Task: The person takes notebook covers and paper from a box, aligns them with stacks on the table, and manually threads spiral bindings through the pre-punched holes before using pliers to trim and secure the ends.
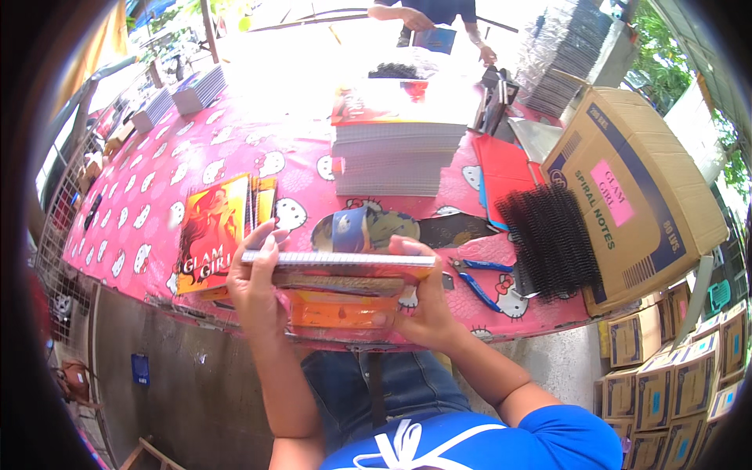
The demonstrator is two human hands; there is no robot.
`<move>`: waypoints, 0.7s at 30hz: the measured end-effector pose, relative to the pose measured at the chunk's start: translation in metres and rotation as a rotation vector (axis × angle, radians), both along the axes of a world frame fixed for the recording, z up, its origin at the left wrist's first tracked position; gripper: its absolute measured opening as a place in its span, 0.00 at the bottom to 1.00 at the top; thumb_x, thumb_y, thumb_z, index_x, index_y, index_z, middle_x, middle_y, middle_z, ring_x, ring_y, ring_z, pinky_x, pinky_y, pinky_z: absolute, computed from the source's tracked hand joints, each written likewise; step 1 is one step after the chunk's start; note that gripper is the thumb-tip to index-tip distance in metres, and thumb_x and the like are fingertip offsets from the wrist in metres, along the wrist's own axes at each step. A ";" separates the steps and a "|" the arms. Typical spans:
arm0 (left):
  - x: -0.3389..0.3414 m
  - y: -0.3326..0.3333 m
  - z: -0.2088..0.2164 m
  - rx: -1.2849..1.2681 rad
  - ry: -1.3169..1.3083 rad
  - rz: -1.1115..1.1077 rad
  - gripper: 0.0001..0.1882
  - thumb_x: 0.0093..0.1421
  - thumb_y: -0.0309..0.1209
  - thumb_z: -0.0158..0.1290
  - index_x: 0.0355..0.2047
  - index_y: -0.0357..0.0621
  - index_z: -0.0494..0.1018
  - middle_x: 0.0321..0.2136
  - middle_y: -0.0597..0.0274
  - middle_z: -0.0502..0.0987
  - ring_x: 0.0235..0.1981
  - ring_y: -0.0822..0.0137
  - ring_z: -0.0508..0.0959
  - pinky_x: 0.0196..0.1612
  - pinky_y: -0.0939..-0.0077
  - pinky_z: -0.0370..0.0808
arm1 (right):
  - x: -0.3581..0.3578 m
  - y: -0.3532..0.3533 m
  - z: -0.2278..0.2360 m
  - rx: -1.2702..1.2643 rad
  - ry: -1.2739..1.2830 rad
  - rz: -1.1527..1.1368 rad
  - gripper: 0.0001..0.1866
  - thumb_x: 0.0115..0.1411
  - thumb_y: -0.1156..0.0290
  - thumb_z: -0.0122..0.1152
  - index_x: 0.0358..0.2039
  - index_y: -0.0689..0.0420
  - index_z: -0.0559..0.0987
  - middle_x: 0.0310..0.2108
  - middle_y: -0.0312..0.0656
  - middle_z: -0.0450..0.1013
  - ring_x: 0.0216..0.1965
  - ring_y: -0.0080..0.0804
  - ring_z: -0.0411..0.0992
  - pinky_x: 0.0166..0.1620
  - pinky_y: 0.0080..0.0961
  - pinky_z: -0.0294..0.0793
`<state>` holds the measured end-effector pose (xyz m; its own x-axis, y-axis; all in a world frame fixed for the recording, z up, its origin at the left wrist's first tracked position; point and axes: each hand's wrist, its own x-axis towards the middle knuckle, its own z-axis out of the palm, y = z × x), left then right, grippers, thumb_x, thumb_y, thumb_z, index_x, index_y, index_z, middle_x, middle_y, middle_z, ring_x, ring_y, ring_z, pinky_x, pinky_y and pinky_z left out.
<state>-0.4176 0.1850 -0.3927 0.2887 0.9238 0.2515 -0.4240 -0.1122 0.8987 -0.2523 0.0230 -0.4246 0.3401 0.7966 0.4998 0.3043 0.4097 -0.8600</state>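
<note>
Between my two hands, an unbound notebook (345, 291) stands on edge above the near side of the table. A row of punched holes runs along its white top edge, and its cover is orange and red. My left hand (261, 286) grips its left end, thumb and fingers around the edge. At the other end, my right hand (427, 309) presses with its fingers on top and the thumb on the near face. Left of my left hand lie several orange-covered notebooks (213, 235). Blue-handled pliers (484, 283) and a bundle of black spiral coils (548, 243) lie to the right.
A tall stack of punched pages (395, 157) stands mid-table on a pink patterned cloth (141, 211). A blue and camouflage item (356, 229) lies nearer. At right leans a carton (634, 196); more boxes (666, 384) fill the floor. Another person (431, 16) stands across the table.
</note>
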 end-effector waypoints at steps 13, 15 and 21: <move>0.018 -0.029 0.026 0.688 0.160 0.656 0.42 0.51 0.34 0.61 0.63 0.40 0.53 0.64 0.49 0.52 0.65 0.54 0.53 0.64 0.60 0.53 | 0.213 -0.039 -0.019 -0.986 -0.981 -1.000 0.13 0.48 0.63 0.68 0.30 0.57 0.79 0.35 0.51 0.74 0.38 0.49 0.75 0.43 0.39 0.74; 0.021 -0.051 0.041 0.799 0.225 0.528 0.46 0.49 0.37 0.64 0.63 0.40 0.52 0.64 0.45 0.51 0.66 0.55 0.50 0.66 0.57 0.47 | 0.215 -0.034 -0.010 -1.077 -0.878 -0.937 0.13 0.47 0.63 0.68 0.30 0.56 0.80 0.35 0.51 0.74 0.39 0.49 0.75 0.44 0.38 0.74; 0.044 -0.078 0.063 1.236 0.978 0.246 0.37 0.57 0.46 0.54 0.61 0.37 0.58 0.60 0.48 0.58 0.62 0.55 0.57 0.63 0.46 0.44 | 0.192 -0.039 0.020 -0.711 -0.703 -0.975 0.11 0.48 0.68 0.68 0.31 0.59 0.80 0.32 0.50 0.75 0.38 0.49 0.74 0.42 0.38 0.73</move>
<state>-0.3737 0.1068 -0.3293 0.6626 0.3475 0.6635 0.3727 -0.9214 0.1103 -0.0604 -0.0165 -0.4050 0.7474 0.5387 0.3887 0.6600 -0.6689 -0.3420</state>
